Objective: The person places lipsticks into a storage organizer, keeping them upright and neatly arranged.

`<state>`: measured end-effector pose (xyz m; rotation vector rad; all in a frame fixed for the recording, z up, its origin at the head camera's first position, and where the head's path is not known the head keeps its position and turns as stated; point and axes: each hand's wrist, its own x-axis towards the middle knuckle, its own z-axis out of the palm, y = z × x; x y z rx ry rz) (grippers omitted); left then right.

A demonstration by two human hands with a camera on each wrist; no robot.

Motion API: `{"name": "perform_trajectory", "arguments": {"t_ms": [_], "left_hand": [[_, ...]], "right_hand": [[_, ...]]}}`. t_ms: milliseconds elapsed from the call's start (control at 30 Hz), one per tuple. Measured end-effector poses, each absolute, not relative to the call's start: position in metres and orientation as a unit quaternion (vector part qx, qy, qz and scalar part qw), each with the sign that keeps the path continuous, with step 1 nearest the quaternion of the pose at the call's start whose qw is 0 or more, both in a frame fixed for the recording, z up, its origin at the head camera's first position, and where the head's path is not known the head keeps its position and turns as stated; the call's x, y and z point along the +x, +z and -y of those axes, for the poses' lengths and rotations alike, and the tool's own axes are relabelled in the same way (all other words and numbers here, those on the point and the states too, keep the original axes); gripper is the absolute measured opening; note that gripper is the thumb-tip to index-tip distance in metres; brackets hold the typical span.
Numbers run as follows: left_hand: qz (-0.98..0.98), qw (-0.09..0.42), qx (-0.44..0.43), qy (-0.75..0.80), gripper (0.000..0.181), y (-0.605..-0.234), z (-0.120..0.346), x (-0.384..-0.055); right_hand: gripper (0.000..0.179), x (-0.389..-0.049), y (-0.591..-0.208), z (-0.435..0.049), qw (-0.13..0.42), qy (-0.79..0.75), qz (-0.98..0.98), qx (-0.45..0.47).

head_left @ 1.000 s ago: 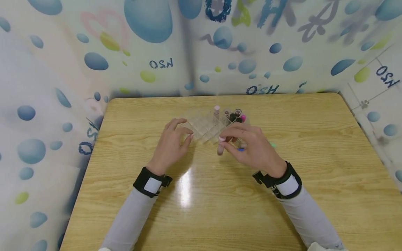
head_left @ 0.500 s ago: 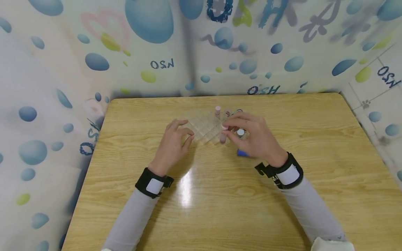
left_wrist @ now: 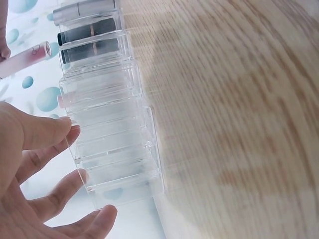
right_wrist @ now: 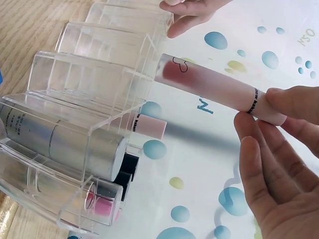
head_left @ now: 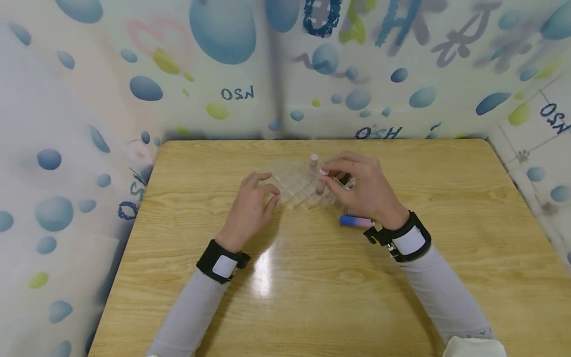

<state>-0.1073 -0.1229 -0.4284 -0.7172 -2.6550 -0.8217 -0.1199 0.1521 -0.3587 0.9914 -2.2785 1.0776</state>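
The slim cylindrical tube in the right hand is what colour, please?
Pale pink, dusky red toward its free end; the tube shows best in the right wrist view.

Head view forward and down over table (head_left: 294, 307), close wrist views, both sharing clear organizer (left_wrist: 112, 117)

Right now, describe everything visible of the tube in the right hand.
The tube is slim and cylindrical, apparently plastic: translucent, deep red near the bottom and paler toward its closed pale pink cap, with a dark motif near the bottom and dark lettering by the cap. The right hand pinches it at the cap end, cap upward, tilted. Its bottom hangs above the clear organizer, in no compartment; the left wrist view shows a gap.
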Motion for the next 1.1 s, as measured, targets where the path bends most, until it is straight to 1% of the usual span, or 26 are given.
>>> {"name": "perform_trajectory", "arguments": {"t_ms": [267,600,967,1100], "left_hand": [[0.917,0.129,-0.252,-0.282,0.013,-0.429,0.121,-0.107],[0.913,0.14,-0.257,-0.286,0.014,-0.428,0.12,-0.11],[0.914,0.134,-0.253,-0.287,0.016,-0.426,0.122,-0.11],[0.914,0.135,-0.254,-0.285,0.015,-0.428,0.122,-0.11]], "right_hand": [[0.01,-0.132,-0.361,-0.155,0.219,0.394,0.823,0.346],[0.014,-0.151,-0.358,-0.158,0.223,0.394,0.828,0.331],[0.017,-0.164,-0.362,-0.158,0.229,0.379,0.84,0.314],[0.017,-0.167,-0.367,-0.157,0.22,0.378,0.846,0.305]]}}
